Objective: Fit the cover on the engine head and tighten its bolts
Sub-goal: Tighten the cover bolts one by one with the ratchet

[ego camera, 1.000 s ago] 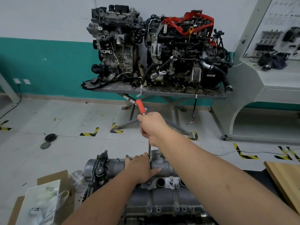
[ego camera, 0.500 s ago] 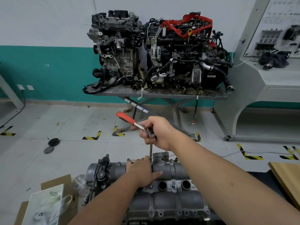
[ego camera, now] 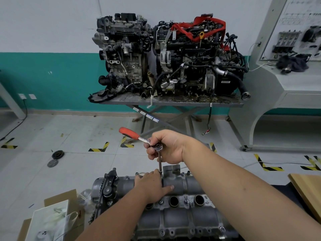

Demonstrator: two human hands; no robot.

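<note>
The grey metal cover [ego camera: 180, 216] lies on the engine head at the bottom centre, with several bolts along its edges and round plug holes down the middle. My right hand [ego camera: 166, 148] grips the head of a ratchet wrench [ego camera: 139, 136] whose red handle points up and to the left. A long extension bar [ego camera: 160, 162] drops from the ratchet head to a bolt at the cover's far edge. My left hand [ego camera: 152, 185] rests on the cover beside the bar's lower end, fingers spread, thumb pointing right.
Two engines [ego camera: 166, 56] stand on a metal table [ego camera: 173, 101] against the teal wall ahead. A cardboard box [ego camera: 52, 216] with a plastic bag sits at the lower left, a wooden board [ego camera: 307, 192] at the right. Two round discs [ego camera: 55, 158] lie on the floor.
The ratchet handle has swung from nearly upright to pointing left, turned by my right hand. My left hand has stayed on the cover by the bar.
</note>
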